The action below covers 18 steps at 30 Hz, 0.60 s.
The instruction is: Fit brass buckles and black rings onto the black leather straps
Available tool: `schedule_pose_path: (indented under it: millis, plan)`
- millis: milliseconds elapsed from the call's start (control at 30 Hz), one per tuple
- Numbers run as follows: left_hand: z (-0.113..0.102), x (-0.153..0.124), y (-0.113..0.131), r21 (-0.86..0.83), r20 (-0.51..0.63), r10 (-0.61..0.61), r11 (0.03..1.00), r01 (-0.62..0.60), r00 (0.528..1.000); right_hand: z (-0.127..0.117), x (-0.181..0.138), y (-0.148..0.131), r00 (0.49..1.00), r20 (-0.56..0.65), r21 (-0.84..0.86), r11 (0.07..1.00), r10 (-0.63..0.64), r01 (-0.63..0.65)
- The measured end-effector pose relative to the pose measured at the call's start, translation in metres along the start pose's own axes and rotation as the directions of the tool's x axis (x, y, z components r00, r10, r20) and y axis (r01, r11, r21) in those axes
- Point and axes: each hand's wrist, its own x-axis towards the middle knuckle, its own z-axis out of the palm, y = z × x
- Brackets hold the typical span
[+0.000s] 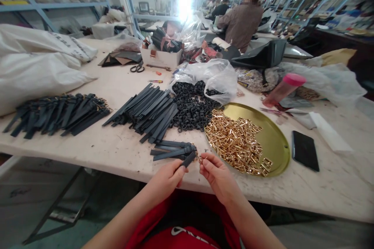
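Note:
My left hand (171, 175) is closed around a dark leather strap (188, 159), whose free end points up and right. Close beside it, my right hand (214, 171) pinches a small gold buckle (201, 158) near that end of the strap; whether the two touch I cannot tell. Just beyond my hands lies a small stack of straps with buckles (172, 149). A gold oval tray (277, 144) to the right bears a heap of gold buckles (236, 140). Behind the small stack are a pile of plain dark straps (149, 111) and a mound of small black loops (193, 109).
More buckled straps (61, 113) lie at the left beside white sacks (37, 66). A phone (304, 150) and a pink-lidded bottle (283, 89) are at the right. Scissors (137, 69), a white box (160, 57) and a plastic bag (222, 78) sit farther back. A person (245, 19) works beyond.

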Motion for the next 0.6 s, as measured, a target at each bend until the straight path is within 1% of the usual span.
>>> schedule_pose_path:
  millis: [33,100,167,233,333,433,500,600]
  plan:
    - [-0.0006,-0.0002,-0.0001,0.041,0.013,0.003,0.999,-0.004,1.0,0.0015,0.0022,0.0003,0.999,-0.019,0.065,0.997,0.039,-0.038]
    - [-0.0008,0.0,-0.0003,0.095,0.03,0.015,0.995,-0.018,0.999,0.0044,0.0051,0.0017,0.996,-0.03,0.135,0.988,0.086,-0.081]
    - [-0.0001,0.0009,-0.0013,0.109,0.032,0.024,0.994,-0.028,0.999,0.0058,0.0065,0.004,0.996,-0.029,0.153,0.985,0.08,-0.075]
    - [0.001,0.0019,-0.0028,0.079,0.051,0.011,0.997,-0.015,0.999,0.0049,0.007,0.0067,0.999,-0.025,0.115,0.993,0.039,-0.035]
    - [0.0018,0.0016,-0.0034,0.018,0.101,-0.029,0.999,0.028,0.994,0.0014,0.0076,0.0095,0.998,-0.02,-0.034,0.998,-0.06,0.059]
    - [0.0011,-0.0002,-0.0007,0.019,0.139,-0.031,0.999,0.029,0.99,-0.0013,0.0074,0.0092,0.993,-0.017,-0.102,0.988,-0.121,0.119]
    - [0.0001,-0.0009,0.0017,0.041,0.142,-0.018,0.999,0.012,0.99,-0.0024,0.0065,0.008,0.995,0.005,-0.118,0.988,-0.102,0.102]
    - [-0.0009,-0.001,0.0041,0.047,0.137,-0.007,0.999,0.0,0.991,-0.0039,0.0049,0.0073,0.997,0.067,-0.183,0.982,-0.041,0.052]
